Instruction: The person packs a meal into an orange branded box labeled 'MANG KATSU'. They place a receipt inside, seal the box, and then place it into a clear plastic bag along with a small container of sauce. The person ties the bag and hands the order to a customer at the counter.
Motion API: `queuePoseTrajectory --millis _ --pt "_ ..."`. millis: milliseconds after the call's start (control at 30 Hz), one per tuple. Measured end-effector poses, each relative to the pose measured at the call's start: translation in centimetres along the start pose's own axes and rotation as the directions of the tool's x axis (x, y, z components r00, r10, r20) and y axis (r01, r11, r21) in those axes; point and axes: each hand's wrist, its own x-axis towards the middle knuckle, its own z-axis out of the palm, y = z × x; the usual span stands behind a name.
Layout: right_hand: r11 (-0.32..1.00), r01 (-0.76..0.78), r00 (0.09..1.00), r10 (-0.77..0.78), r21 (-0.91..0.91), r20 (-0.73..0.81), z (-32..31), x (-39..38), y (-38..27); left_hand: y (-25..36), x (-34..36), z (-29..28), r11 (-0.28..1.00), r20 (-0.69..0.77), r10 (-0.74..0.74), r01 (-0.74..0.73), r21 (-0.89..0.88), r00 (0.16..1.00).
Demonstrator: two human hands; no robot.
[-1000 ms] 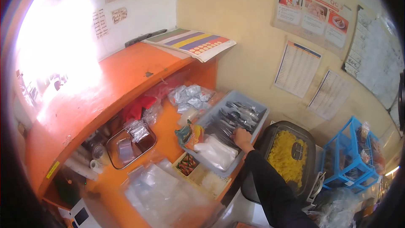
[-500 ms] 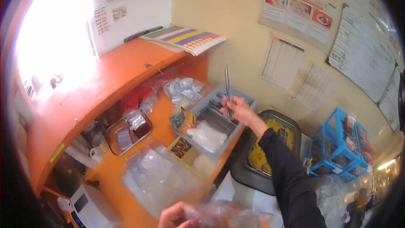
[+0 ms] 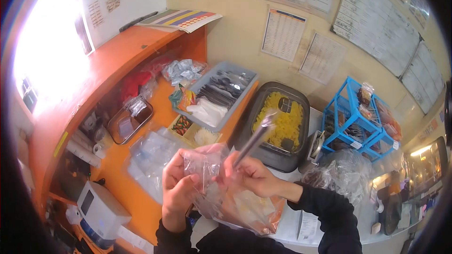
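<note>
My left hand (image 3: pixel 175 186) grips the upper part of a clear plastic bag (image 3: pixel 203 162), which hangs crumpled in front of my body. In my right hand (image 3: pixel 256 178), beside the bag's mouth, is a slim dark cutlery pack (image 3: pixel 254 142) in a shiny wrapper, tilted up and away. Its exact pieces are blurred. Pale and orange-brown contents (image 3: pixel 270 216) show through film at the bag's lower right; I cannot tell what they are. Beyond my hands, a grey tray (image 3: pixel 238 107) holds more dark cutlery packs and white packets.
Ahead right, a dark roasting pan (image 3: pixel 301 157) contains yellow rice (image 3: pixel 289 127). Blue baskets (image 3: pixel 346 113) with packets stand farther right. Flat clear bags (image 3: pixel 150 160) lie on the orange counter (image 3: pixel 120 188), near a divided yellow container (image 3: pixel 189 134). A white printer (image 3: pixel 101 207) sits lower left.
My right hand has come from over the grey tray back toward me with the cutlery pack. My left hand has risen with the bag, and the view has shifted.
</note>
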Motion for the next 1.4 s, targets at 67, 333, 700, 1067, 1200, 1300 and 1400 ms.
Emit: queuePoseTrajectory --millis 67,333,700,1067,1200,1300,1400 --pt "0.959 -0.077 0.997 0.066 -0.271 -0.051 -1.1 -1.5 1.7 0.4 -0.6 -0.2 1.000 0.015 -0.018 0.018 0.008 1.000" --pt "-0.310 -0.467 0.736 0.383 -0.828 -0.559 -6.4 -7.8 5.4 -1.2 -0.8 0.4 0.998 0.132 -0.058 0.052 0.047 0.989" --pt "-0.534 -0.291 0.738 0.403 -0.794 -0.541 -5.9 -11.2 -0.3 -1.6 0.2 1.9 0.954 0.132 0.089 -0.122 0.274 0.987" --pt "-0.863 -0.231 0.906 -0.023 -0.449 -0.422 2.6 -14.9 -12.4 0.4 -0.2 2.3 0.916 0.113 0.122 -0.156 0.370 0.986" --pt "-0.407 -0.715 0.493 0.282 -0.568 -0.823 1.3 -17.5 -16.8 1.1 -1.1 2.1 0.912 0.094 0.143 -0.168 0.375 0.985" --pt "0.662 -0.703 0.624 0.399 -0.259 -0.672 -2.0 -18.3 -17.4 -0.2 1.1 2.7 0.914 0.028 0.143 -0.143 0.379 0.989" --pt "0.956 -0.233 0.601 0.286 0.178 -0.746 -3.3 -17.2 -14.9 -1.0 2.5 3.3 0.955 0.054 0.060 -0.074 0.288 0.997"
